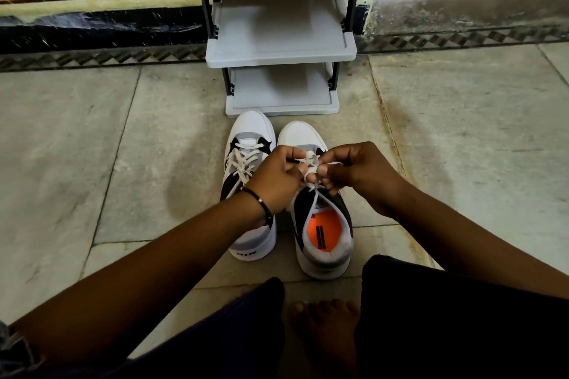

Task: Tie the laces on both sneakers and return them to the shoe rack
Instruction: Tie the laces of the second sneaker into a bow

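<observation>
Two white, grey and black sneakers stand side by side on the stone floor, toes toward the rack. The left sneaker (246, 144) has its white laces crossed loosely; I cannot tell whether they are tied, as my left wrist covers its rear part. The right sneaker (326, 231) shows an orange insole. Above its tongue, my left hand (275, 178) and my right hand (354, 169) both pinch the white laces (309, 161), with loops between the fingertips. The grey shoe rack (280, 52) stands just beyond the toes, its shelves bare.
The rack stands against a wall with a dark, patterned skirting (92, 37). Pale floor tiles (107, 148) spread to both sides of the sneakers. My dark-clothed legs and a bare foot (323, 332) lie close behind the heels.
</observation>
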`<state>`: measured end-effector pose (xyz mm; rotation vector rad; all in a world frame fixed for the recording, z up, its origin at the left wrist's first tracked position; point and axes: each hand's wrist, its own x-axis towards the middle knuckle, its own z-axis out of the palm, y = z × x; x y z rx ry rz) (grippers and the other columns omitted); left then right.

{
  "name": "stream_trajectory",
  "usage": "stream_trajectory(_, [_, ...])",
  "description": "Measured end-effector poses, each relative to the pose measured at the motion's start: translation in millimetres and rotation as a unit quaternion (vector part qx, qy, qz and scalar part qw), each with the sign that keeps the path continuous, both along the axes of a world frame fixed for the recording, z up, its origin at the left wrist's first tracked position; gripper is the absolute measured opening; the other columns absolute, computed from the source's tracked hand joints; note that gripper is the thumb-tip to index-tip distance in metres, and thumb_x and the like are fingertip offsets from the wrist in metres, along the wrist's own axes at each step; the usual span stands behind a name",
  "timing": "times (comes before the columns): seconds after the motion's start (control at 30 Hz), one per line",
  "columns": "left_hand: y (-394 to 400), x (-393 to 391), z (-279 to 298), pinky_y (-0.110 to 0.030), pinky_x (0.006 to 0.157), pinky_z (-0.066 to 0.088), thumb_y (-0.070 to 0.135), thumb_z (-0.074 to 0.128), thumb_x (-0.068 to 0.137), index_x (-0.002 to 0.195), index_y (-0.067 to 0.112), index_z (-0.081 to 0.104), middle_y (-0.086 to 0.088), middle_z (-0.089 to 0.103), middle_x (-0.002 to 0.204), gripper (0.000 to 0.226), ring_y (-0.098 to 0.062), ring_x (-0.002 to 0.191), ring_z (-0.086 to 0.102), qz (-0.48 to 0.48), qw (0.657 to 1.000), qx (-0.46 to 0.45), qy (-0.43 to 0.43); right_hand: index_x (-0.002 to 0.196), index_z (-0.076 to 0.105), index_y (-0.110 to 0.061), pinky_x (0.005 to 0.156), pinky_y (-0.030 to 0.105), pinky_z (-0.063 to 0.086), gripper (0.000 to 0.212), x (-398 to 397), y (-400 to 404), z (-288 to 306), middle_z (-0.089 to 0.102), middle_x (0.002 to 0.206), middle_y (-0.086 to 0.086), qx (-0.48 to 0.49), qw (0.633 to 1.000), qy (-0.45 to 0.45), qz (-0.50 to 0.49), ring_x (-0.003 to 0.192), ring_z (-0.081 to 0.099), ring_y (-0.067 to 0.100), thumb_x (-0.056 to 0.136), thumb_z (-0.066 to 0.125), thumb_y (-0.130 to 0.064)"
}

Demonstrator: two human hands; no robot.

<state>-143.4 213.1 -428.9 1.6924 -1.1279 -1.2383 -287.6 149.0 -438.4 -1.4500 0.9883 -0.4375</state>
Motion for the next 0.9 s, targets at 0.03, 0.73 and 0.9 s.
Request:
stream_trajectory(0.03, [-1, 1, 2, -0.004, 0.047, 0.040, 0.010, 0.041, 0.093, 0.095, 0.012, 0.053, 0.001, 0.057, 0.070, 0.012, 0.002, 0.053, 0.052, 0.006, 0.999, 0.023, 0.030, 0.078, 0.069, -0.010, 0.054, 0.023, 0.053, 0.012, 1, 1, -1, 0.063, 0.066, 0.014, -0.025, 1.000, 0.001, -0.003, 0.054, 0.060, 0.014, 0.082, 0.062, 0.000])
stream_trajectory(0.73, [4, 11, -7, -0.018, 0.078, 0.049, -0.003, 0.060, 0.079, 0.117, 0.022, 0.044, 0.002, 0.060, 0.080, 0.049, -0.009, 0.080, 0.059, -0.077, 0.996, -0.023, 0.050, 0.088, 0.072, -0.010, 0.065, 0.039, 0.052, 0.012, 3, 0, 10, 0.074, 0.082, 0.012, -0.395, 0.878, 0.208, 0.174, 0.072, 0.066, 0.028, 0.082, 0.061, -0.011])
stream_trajectory(0.9, [8, 7, -6, -0.022, 0.081, 0.048, 0.007, 0.063, 0.078, 0.117, 0.025, 0.047, 0.004, 0.056, 0.077, 0.046, -0.015, 0.083, 0.060, -0.126, 0.979, -0.100, -0.125, 0.087, 0.073, -0.009, 0.058, 0.020, 0.042, 0.012, 3, 4, 9, 0.073, 0.078, 0.012, -0.331, 0.910, 0.197, 0.154, 0.065, 0.063, 0.022, 0.078, 0.065, -0.010])
